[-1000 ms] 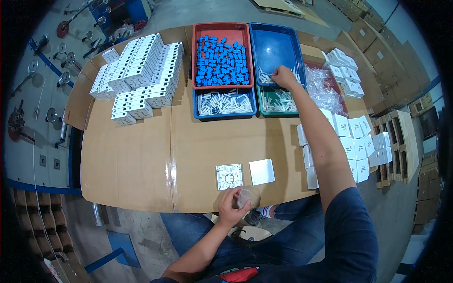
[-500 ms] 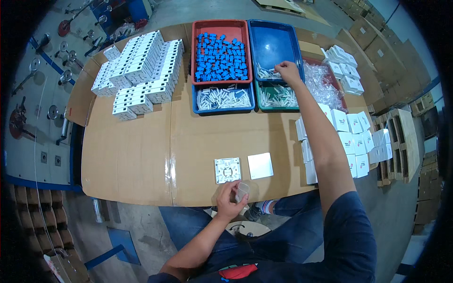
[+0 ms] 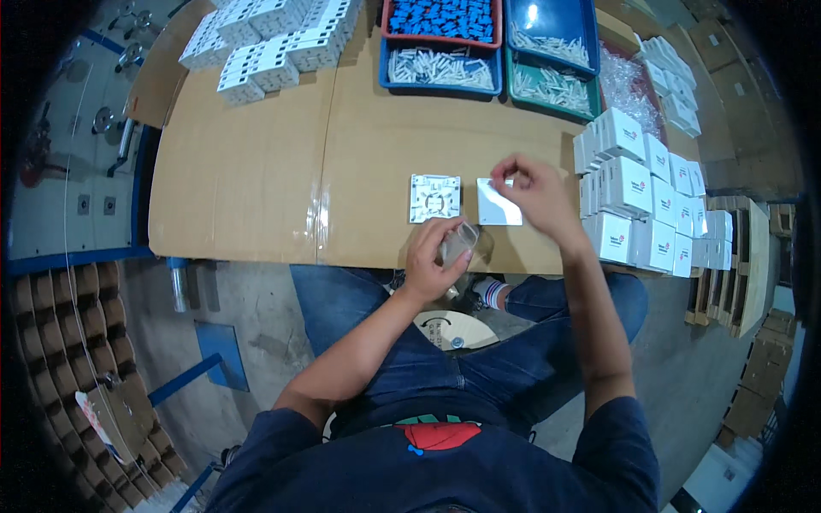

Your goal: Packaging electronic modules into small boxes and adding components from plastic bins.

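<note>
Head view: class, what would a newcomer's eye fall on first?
Probably the blue pieces heaped in the red tray at top centre, then the white blocks stacked along the right. Near the centre, the left hand holds a clear plastic item, while the right hand is at the white plate.

White boxes (image 3: 654,201) bear red print (image 3: 638,185), a cream disc (image 3: 466,332) dark marks (image 3: 435,330), all unreadable.

Red tray (image 3: 440,40) cropped, plate (image 3: 498,206) partly hidden; right hand's (image 3: 540,198) contents unclear
</note>
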{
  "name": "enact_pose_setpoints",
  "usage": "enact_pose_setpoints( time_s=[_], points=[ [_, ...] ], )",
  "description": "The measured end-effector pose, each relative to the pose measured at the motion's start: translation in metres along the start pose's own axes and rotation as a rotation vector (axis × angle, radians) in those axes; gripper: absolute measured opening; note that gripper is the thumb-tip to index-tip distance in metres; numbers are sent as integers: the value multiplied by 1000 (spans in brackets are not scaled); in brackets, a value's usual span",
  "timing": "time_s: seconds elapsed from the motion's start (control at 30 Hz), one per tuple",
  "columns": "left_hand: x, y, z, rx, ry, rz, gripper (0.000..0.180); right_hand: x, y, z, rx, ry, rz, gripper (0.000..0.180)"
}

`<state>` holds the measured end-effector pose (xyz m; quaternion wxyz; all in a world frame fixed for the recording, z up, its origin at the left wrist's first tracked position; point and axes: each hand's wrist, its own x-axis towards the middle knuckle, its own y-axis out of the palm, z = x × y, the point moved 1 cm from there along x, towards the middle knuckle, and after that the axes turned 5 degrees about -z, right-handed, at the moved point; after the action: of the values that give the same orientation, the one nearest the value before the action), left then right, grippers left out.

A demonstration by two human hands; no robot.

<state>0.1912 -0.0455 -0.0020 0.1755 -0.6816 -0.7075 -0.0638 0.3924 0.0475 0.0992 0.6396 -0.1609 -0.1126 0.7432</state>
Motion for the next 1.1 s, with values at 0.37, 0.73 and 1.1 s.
enact_pose_setpoints(
  time_s=[0.37,0.73,1.1],
  points=[
    [-6,-1,-9,176,111,-13,55,-74,28,-10,-68,-33,27,15],
    [-4,-4,-16,196,224,108,62,-81,18,-7,-274,36,239,12],
    [4,-3,-35,309,305,-17,61,-82,20,-7,-220,-101,148,16]
  ],
)
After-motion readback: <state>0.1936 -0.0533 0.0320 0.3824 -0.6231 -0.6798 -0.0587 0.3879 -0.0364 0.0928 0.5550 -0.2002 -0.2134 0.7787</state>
